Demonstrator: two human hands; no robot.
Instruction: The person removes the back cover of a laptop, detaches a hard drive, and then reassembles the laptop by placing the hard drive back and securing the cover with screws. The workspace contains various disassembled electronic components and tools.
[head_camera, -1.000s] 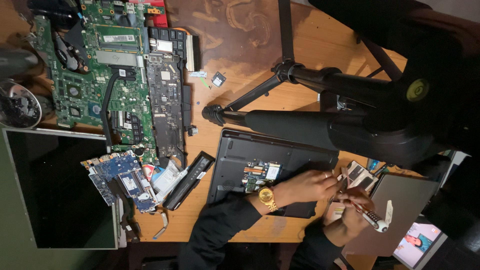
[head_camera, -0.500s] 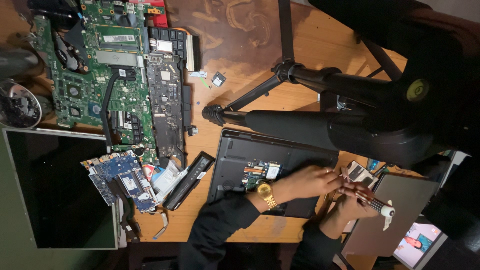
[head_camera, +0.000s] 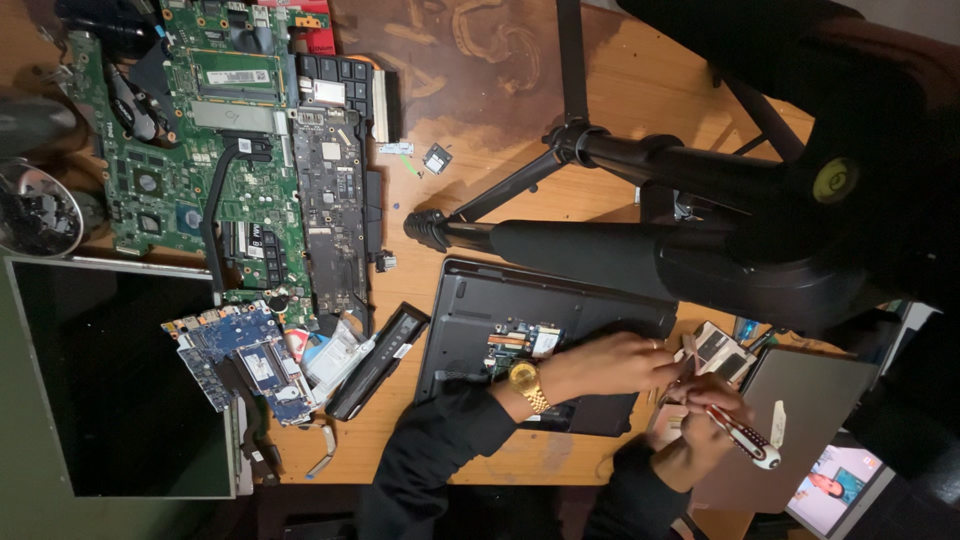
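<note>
Hands working beside an opened black laptop base (head_camera: 545, 345).
I am watching the right hand (head_camera: 705, 425), fingers clamped on a red-and-white screwdriver (head_camera: 745, 440); left hand (head_camera: 615, 365) fingers pinching together, over the scuffed wooden table (head_camera: 480, 90).

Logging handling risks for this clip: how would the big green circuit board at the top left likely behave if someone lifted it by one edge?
The green circuit board looks thin, wide and flat, so it is probably stiff yet may flex slightly. Chips, slots and a black heat pipe crowd its surface, so it is likely fragile and awkward to grip. Lying flat on the wooden table, it should not roll.
</note>
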